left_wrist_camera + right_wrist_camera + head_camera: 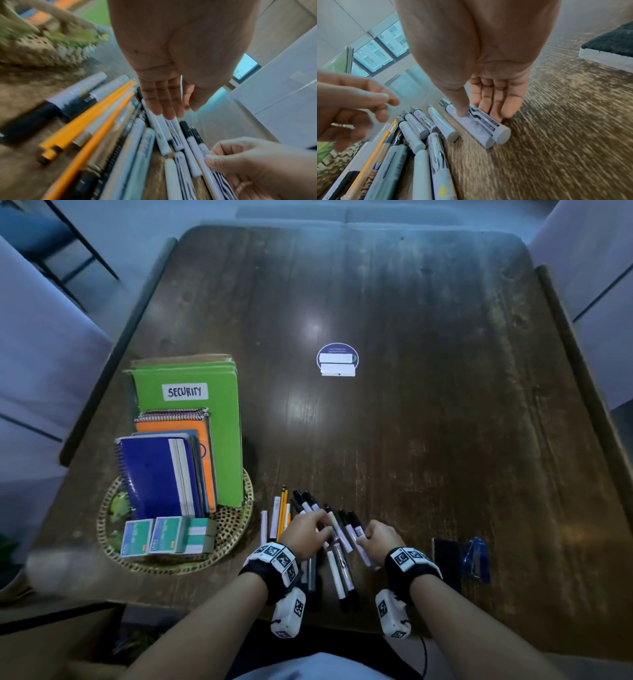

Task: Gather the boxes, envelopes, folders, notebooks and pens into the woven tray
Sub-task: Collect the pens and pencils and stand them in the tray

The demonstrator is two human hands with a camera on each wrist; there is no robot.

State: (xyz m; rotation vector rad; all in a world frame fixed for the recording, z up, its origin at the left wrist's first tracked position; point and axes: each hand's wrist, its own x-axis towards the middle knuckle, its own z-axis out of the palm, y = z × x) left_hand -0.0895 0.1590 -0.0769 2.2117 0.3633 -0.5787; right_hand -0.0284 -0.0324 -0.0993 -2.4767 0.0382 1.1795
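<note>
A heap of pens, markers and pencils point(337, 570) lies near the table's front edge, right of the woven tray point(236, 518). My left hand point(310, 529) reaches over the heap. In the left wrist view its straight fingertips point(168, 115) touch the white markers point(163, 135), thumb apart. My right hand point(373, 537) is at the heap's right side. The right wrist view shows its thumb point(462, 111) pressing two thick markers point(488, 129) against the fingers behind them. The tray holds a green "SECURITY" folder point(219, 412), notebooks point(154, 474) and small boxes point(164, 535).
A black eraser point(447, 559) and a blue stapler point(476, 559) lie right of my right hand near the front edge. A round sticker point(337, 360) marks the table's middle. Grey chairs stand at both sides of the dark wooden table point(445, 405).
</note>
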